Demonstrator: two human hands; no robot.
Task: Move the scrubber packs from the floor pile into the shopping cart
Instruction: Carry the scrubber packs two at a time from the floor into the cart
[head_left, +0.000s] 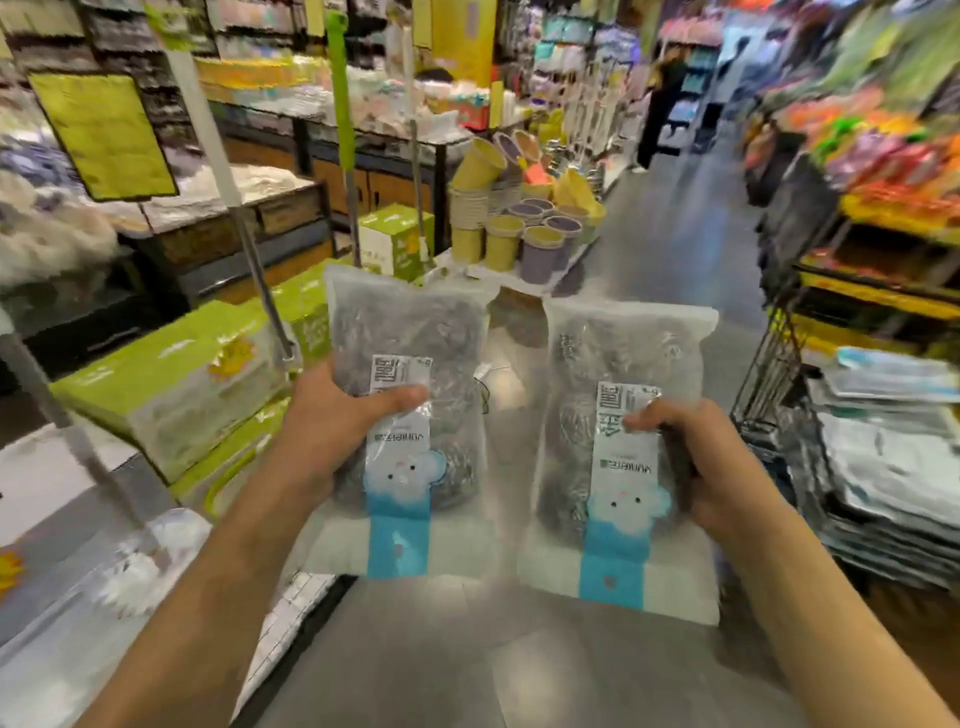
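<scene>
I hold two clear scrubber packs upside down in front of me, each showing grey steel wool and a blue-and-white label. My left hand (332, 431) grips the left pack (410, 332) at its left edge, thumb across the label. My right hand (711, 467) grips the right pack (618, 353) at its right edge, thumb on the label. The black wire shopping cart (769, 374) stands to the right, holding flat stacked packs (893, 467). The floor pile is out of view.
Green boxes (171, 384) are stacked on the left with mop handles (228, 197) leaning over them. Stacked yellow and purple bins (519, 228) stand ahead on a low platform. Shelves line both sides of the grey aisle floor (675, 249). A person (660, 104) stands far down the aisle.
</scene>
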